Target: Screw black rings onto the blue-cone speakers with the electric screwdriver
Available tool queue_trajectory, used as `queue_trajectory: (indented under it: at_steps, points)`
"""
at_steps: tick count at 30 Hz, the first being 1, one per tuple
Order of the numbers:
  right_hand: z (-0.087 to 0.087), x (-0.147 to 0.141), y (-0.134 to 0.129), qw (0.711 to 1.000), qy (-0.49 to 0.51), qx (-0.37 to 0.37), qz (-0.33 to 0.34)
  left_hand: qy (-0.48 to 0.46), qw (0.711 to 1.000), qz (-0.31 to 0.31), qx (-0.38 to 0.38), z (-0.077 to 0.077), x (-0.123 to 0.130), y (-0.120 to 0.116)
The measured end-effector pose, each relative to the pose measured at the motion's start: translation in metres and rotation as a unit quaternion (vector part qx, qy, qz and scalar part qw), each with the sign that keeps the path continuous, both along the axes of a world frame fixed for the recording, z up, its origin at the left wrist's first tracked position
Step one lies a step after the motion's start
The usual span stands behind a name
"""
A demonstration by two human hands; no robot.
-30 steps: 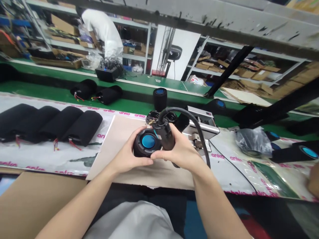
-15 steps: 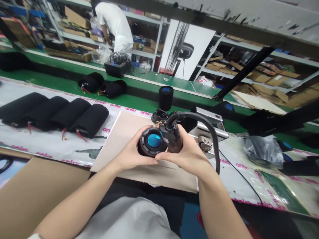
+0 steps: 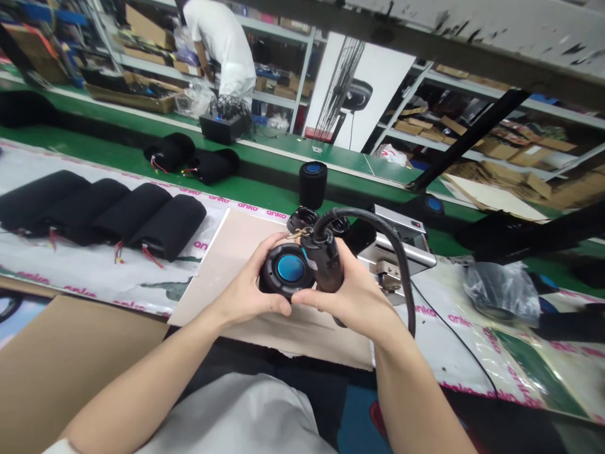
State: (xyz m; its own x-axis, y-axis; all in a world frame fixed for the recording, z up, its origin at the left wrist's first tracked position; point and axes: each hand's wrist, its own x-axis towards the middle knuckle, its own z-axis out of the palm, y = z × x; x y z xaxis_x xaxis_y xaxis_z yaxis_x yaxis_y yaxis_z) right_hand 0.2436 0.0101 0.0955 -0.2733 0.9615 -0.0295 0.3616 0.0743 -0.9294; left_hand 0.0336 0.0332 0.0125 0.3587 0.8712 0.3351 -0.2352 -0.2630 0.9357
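My left hand point(image 3: 248, 289) is wrapped round the side of a round black speaker point(image 3: 289, 270) whose end, with a shiny blue disc, faces up toward me. In my right hand point(image 3: 355, 291) is a black corded electric screwdriver point(image 3: 327, 268), with its thick cable arching over to the right. My right thumb rests against the speaker's near edge. Beneath both hands lies a sheet of beige cardboard point(image 3: 222, 252). Black round parts point(image 3: 302, 219) sit just beyond the speaker. My palms and fingers hide the screwdriver's tip and the speaker's lower part.
Several black fabric-covered cylinders point(image 3: 167, 227) with red wires lie at left. One upright speaker point(image 3: 312, 186) stands on the green bench point(image 3: 269, 183). At right are a silver machine point(image 3: 406, 236) and a clear plastic bag point(image 3: 503, 290). A person in white point(image 3: 222, 44) bends by the shelves.
My left thumb has drawn slightly back from my right thumb. Speaker and screwdriver have barely shifted, and both remain held.
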Motion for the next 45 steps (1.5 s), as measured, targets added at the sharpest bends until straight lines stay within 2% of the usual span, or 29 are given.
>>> queue_trajectory:
  at_steps: [8, 12, 15, 19, 21, 23, 25, 27, 30, 33, 36, 40, 45]
  points:
    - [0.016, 0.004, 0.003, 0.997, -0.068, -0.029, 0.006, 0.03, 0.999, 0.025, 0.011, 0.001, 0.002, 0.004]
    - [0.018, 0.006, 0.011, 0.996, -0.076, -0.042, 0.012, 0.047, 0.998, 0.03, -0.002, 0.004, 0.002, 0.007]
    - [0.018, 0.005, 0.013, 0.995, -0.089, -0.038, 0.014, 0.071, 0.997, 0.041, 0.016, 0.008, 0.003, 0.008]
    - [0.017, 0.009, 0.008, 0.997, -0.039, -0.058, 0.02, 0.104, 0.991, 0.077, 0.023, 0.011, 0.004, 0.007]
    - [0.019, 0.016, 0.003, 0.998, 0.045, -0.027, -0.036, 0.13, 0.987, 0.09, 0.02, 0.011, 0.004, 0.005]
    - [0.023, 0.029, -0.006, 0.976, 0.158, 0.069, -0.134, 0.152, 0.983, 0.098, 0.018, 0.011, 0.004, 0.003]
    - [0.028, 0.045, -0.017, 0.923, 0.254, 0.184, -0.225, 0.164, 0.98, 0.111, 0.025, 0.012, 0.003, 0.002]
    - [0.034, 0.061, -0.028, 0.866, 0.307, 0.266, -0.292, 0.179, 0.974, 0.131, 0.043, 0.012, 0.002, 0.002]
    - [0.039, 0.083, -0.038, 0.812, 0.317, 0.332, -0.361, 0.207, 0.963, 0.158, 0.076, 0.012, 0.004, 0.003]
    - [0.037, 0.097, -0.034, 0.795, 0.307, 0.354, -0.385, 0.222, 0.959, 0.15, 0.093, 0.012, 0.015, 0.003]
    - [0.03, 0.104, -0.02, 0.802, 0.284, 0.362, -0.381, 0.213, 0.968, 0.099, 0.091, 0.014, 0.041, -0.001]
    - [0.02, 0.104, 0.002, 0.846, 0.241, 0.321, -0.35, 0.189, 0.978, 0.015, 0.081, 0.016, 0.074, -0.005]
    - [0.012, 0.102, 0.018, 0.865, 0.224, 0.299, -0.334, 0.199, 0.976, -0.004, 0.091, 0.016, 0.08, -0.004]
